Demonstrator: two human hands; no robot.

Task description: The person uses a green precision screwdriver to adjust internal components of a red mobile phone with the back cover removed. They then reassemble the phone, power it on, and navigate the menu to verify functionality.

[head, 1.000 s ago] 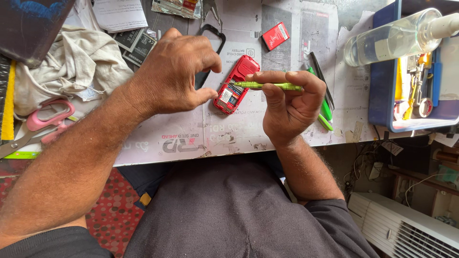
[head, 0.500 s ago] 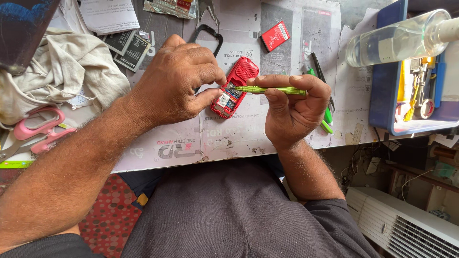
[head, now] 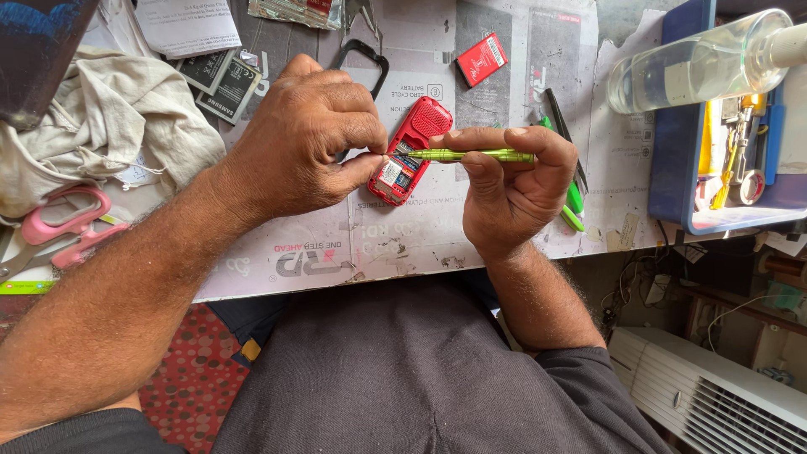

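A small red phone (head: 416, 143) lies on the work table with its back cover off and its inner parts showing. My right hand (head: 508, 189) grips a thin green screwdriver (head: 479, 155) held level, its tip pointing left at the phone's open back. My left hand (head: 307, 139) rests over the phone's left side, thumb and forefinger pinched together right at the screwdriver tip. What they pinch is too small to tell.
A red battery (head: 481, 59) lies above the phone. A black phone frame (head: 363, 59), loose battery packs (head: 223, 76), a cloth (head: 92, 126) and pink scissors (head: 63, 227) lie to the left. A clear bottle (head: 698, 63) rests over a blue tool tray (head: 672, 168) at right.
The view has shifted slightly; both hands stay at the phone. My left thumb and forefinger have closed tighter at the screwdriver tip.
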